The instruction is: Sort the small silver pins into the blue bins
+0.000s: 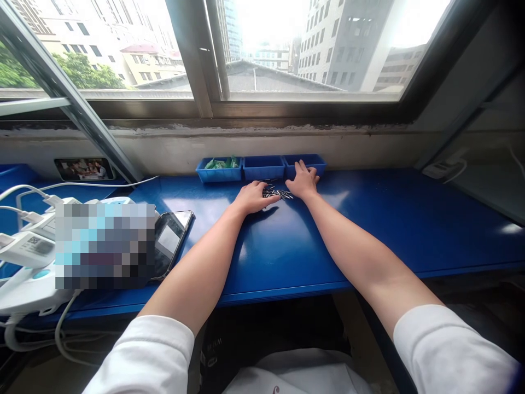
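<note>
A small pile of thin, dark and shiny metal pieces (279, 193) lies on the blue table (279, 251); they look like pins or nails, too small to name surely. My left hand (252, 198) rests at the pile's left side, thumb and fingers apart around its edge. My right hand (303, 181) reaches over the front of the right blue bin (319, 164) with its fingers spread, the thumb pointing toward the pile. Its fingertips partly cover the bin's inside. The middle blue bin (263, 168) stands beside it, and the left blue bin (221, 174) holds green pieces (221, 163).
Left of my arm lie a phone (174, 235), a blurred-out patch and a white power strip (33, 290) with plugs and cables. Another phone (85, 169) leans at the back left. A metal frame (90, 115) rises there, and a window wall stands behind the bins.
</note>
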A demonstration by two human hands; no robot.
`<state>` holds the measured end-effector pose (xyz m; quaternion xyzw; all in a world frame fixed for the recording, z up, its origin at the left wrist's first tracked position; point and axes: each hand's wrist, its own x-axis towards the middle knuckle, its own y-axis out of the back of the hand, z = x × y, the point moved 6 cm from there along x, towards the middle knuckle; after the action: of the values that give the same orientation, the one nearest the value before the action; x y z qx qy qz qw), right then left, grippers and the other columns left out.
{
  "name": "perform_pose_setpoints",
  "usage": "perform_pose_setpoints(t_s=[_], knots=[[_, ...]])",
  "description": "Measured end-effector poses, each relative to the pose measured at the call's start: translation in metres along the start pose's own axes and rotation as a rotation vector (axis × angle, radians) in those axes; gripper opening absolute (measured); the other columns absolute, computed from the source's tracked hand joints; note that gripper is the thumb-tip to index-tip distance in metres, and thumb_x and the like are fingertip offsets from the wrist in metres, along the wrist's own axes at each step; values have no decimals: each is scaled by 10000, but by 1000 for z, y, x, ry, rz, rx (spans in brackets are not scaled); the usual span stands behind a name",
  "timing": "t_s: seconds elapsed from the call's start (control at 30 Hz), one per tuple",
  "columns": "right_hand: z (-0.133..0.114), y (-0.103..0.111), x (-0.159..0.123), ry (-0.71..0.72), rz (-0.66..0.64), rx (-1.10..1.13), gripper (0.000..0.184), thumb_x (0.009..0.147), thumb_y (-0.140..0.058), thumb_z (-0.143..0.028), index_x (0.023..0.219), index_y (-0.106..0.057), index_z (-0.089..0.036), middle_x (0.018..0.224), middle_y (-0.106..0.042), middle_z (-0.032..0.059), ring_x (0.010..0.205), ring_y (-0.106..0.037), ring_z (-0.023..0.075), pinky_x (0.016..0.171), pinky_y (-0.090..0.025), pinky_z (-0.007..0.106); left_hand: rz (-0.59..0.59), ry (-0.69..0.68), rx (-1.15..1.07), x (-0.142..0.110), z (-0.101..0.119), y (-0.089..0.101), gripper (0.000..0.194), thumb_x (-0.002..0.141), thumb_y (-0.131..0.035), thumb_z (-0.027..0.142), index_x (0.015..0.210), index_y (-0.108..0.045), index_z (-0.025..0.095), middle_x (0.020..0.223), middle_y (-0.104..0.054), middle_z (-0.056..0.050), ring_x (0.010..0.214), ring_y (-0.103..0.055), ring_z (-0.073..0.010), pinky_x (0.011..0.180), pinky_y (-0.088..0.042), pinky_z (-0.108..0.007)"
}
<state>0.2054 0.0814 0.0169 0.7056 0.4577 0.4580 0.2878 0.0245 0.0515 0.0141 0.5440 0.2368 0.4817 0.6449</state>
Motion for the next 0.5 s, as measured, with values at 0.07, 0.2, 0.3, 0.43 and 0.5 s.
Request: perform_pose_setpoints(t_s=[0.07,0.2,0.3,0.43,0.5], knots=[[1,-2,0,-5,-15,-7,705,719,-562,-334,1383,-374,-187,1543,-192,99,1217,-304,377,955,-325,567,-8,-8,11,0,0,-1,745,757,-435,730,1268,-538,197,1280,-545,-122,1148,-531,-297,972,-394,-352],[-6,3,-3,54,58,49,622,723,-583,-330,1312,-456,-176,1509,-233,144,1241,-309,382,956,-342,557,-11,-20,36,1,0,-3,745,748,-470,710,1286,-520,196,1301,-528,-125,1184,-505,-302,991,-382,-365],[-17,8,-8,174,91,122,386,748,-562,-286,1111,-605,-161,1278,-502,148,1170,-409,321,963,-377,467,-7,-16,33,3,-1,-3,733,741,-484,706,1274,-528,204,1301,-530,-117,1182,-507,-300,984,-388,-359],[-37,-5,-16,382,-155,176,208,747,-592,-320,875,-675,-180,943,-627,82,947,-550,232,873,-438,350,10,-6,9,4,-1,-3,718,721,-535,684,1257,-537,207,1273,-553,-119,1148,-533,-304,943,-419,-356],[-41,-11,-20,404,-247,164,216,737,-614,-361,848,-687,-191,918,-639,71,904,-570,224,821,-446,336,11,-1,1,4,-2,-3,695,716,-564,659,1251,-540,217,1272,-557,-115,1144,-536,-305,931,-427,-354]])
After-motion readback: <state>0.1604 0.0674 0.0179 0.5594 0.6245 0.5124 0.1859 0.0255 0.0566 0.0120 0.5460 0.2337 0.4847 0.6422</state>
